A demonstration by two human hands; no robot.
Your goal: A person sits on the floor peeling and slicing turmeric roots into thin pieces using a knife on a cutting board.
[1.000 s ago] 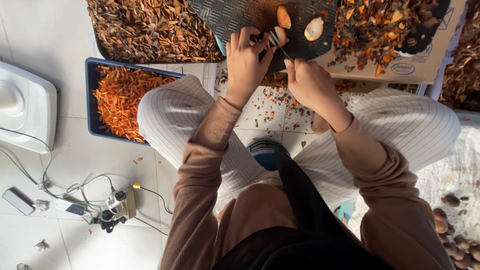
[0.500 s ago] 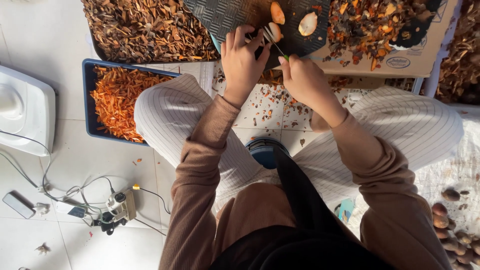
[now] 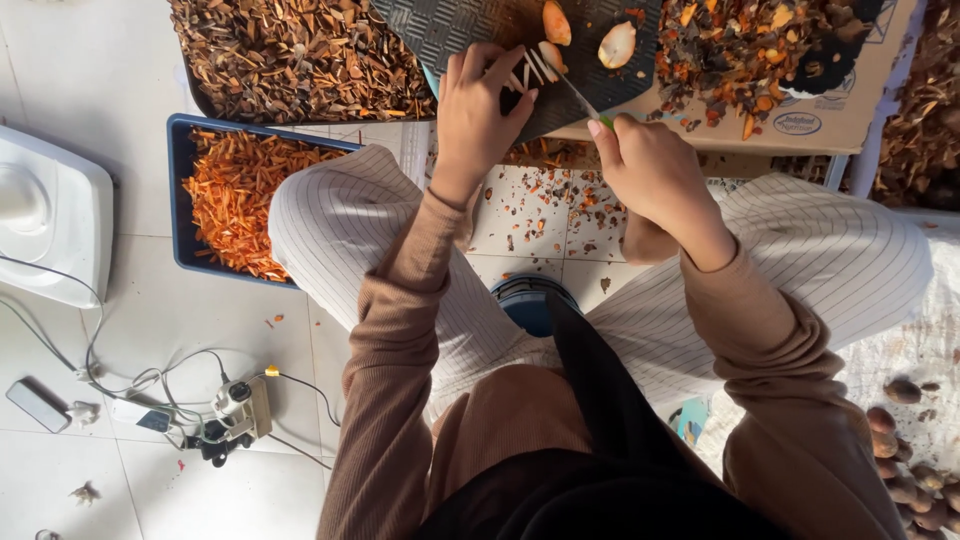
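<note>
A person sits low over a white tiled floor (image 3: 130,100), seen from above, knees apart in pale striped trousers, brown sleeves reaching forward. The left hand (image 3: 480,105) presses down on a small pale nut piece (image 3: 530,65), fingers curled together over it, pinning it to a dark ribbed cutting mat (image 3: 450,25). The right hand (image 3: 655,170) has its grip clamped on a green-handled knife (image 3: 585,105), the thin blade angled up toward the pinned piece and touching it. Two orange-and-cream halved pieces (image 3: 585,35) lie on the mat just beyond the blade. Left of the knees stands a blue tray (image 3: 180,190) filled with orange shreds. Above it sits a tray of brown husk scraps (image 3: 290,55). To the right, a cardboard sheet (image 3: 850,115) carries mixed dark and orange peelings. Whole brown nuts (image 3: 905,455) lie at the lower right. A white appliance (image 3: 50,215) and tangled cables (image 3: 150,385) lie on the floor at the left.
</note>
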